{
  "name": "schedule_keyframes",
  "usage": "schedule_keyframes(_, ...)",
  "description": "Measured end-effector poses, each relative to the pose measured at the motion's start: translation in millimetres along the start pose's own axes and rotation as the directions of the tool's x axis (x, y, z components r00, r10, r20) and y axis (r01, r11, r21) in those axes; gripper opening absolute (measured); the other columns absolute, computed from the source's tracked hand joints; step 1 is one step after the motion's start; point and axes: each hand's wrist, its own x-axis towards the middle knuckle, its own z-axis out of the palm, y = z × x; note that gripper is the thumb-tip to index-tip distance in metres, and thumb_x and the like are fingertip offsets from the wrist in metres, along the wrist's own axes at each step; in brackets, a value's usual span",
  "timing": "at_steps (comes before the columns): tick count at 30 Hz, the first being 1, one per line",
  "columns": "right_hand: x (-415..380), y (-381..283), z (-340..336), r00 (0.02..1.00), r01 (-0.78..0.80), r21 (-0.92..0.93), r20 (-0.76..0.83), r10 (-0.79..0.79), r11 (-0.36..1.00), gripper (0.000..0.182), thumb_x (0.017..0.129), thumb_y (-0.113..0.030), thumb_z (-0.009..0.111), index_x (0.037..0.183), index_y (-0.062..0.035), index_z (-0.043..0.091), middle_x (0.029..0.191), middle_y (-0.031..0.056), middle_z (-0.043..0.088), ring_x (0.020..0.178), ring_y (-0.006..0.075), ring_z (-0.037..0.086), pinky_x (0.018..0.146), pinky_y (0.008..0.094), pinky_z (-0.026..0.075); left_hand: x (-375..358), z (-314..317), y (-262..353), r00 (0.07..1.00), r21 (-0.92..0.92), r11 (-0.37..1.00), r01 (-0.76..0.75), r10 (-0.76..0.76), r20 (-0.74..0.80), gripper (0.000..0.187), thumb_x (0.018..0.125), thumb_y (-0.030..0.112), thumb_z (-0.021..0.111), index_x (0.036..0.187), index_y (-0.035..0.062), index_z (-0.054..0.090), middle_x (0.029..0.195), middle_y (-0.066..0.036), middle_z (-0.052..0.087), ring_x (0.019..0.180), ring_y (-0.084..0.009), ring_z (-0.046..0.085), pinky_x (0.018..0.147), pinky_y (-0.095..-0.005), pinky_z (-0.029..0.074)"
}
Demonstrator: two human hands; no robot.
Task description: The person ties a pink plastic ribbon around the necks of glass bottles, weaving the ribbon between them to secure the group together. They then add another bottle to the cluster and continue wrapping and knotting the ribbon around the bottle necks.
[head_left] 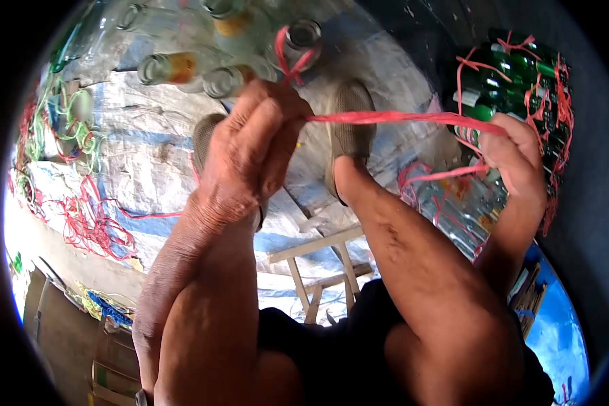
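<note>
Pink twine [399, 118] is stretched sideways between two closed fists, the left hand [247, 145] and the right hand [519, 155] both grasping it. One loop goes around one clear bottle [304, 42], just beyond the left grip, which is the nearer; at least four other clear bottles [182, 68] are beyond this grip, more leftward.

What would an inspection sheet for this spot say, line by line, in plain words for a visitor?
Surface: sheet, white and blue, wrinkled, stained.
Job's things: red twine; red loop around the neck of a bottle; more clear bottles beside it.
Clutter: tangled red strands and green strands, at left.
Grippers: bare hands; left hand and right hand hold the twine stretched.
Cables: nothing clearly seen.
Surroundings: green bottles at right; wooden frame between the legs.
</note>
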Motion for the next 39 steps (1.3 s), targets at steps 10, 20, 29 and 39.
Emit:
schedule_keyframes(10, 67, -73, 8, 0.933, 0.360, 0.092, -0.040, -0.357, 0.929, 0.027, 0.101, -0.026, 0.066, 0.103, 0.0004, 0.063, 0.077, -0.0038, 0.053, 0.059, 0.0011, 0.036, 0.051, 0.0218, 0.023, -7, -25, 0, 0.990, -0.075, 0.996, -0.051, 0.060, 0.125, 0.026, 0.086, -0.008, 0.071, 0.110, -0.0041, 0.062, 0.107, -0.017, 0.065, 0.098, -0.0357, 0.068, 0.080, -0.0413, 0.058)
schedule_keyframes(20, 138, -153, 19, 0.836, 0.548, -0.276, 0.216, -0.505, 0.790, 0.022, 0.097, -0.022, 0.074, 0.085, -0.0053, 0.065, 0.068, -0.0102, 0.048, 0.061, -0.0021, 0.039, 0.053, 0.0212, 0.027, -21, -50, 3, 0.964, -0.326, 0.911, 0.253, -0.211, 0.161, 0.018, 0.098, 0.000, 0.068, 0.115, -0.0041, 0.065, 0.111, -0.015, 0.068, 0.101, -0.0219, 0.068, 0.081, -0.0297, 0.052)
schedule_keyframes(29, 186, -171, -4, 0.881, 0.467, -0.306, 0.242, -0.407, 0.830, 0.027, 0.098, -0.030, 0.074, 0.083, -0.0102, 0.064, 0.065, -0.0115, 0.043, 0.052, -0.0020, 0.030, 0.046, 0.0216, 0.022, -32, -59, 1, 0.896, -0.627, 0.648, 0.432, -0.385, 0.220, 0.017, 0.102, 0.010, 0.069, 0.116, 0.0001, 0.070, 0.115, -0.008, 0.070, 0.087, -0.0089, 0.062, 0.072, -0.0239, 0.049)
schedule_keyframes(39, 225, -223, 74, 0.696, 0.718, -0.245, 0.227, -0.681, 0.652, 0.009, 0.089, -0.008, 0.079, 0.093, -0.0011, 0.074, 0.078, 0.0005, 0.068, 0.069, 0.0108, 0.059, 0.060, 0.0279, 0.045, -33, -58, 12, 0.803, -0.802, 0.413, 0.433, -0.581, 0.134, 0.020, 0.099, 0.016, 0.074, 0.112, 0.0001, 0.072, 0.109, -0.011, 0.073, 0.071, -0.0059, 0.055, 0.059, -0.0228, 0.043)
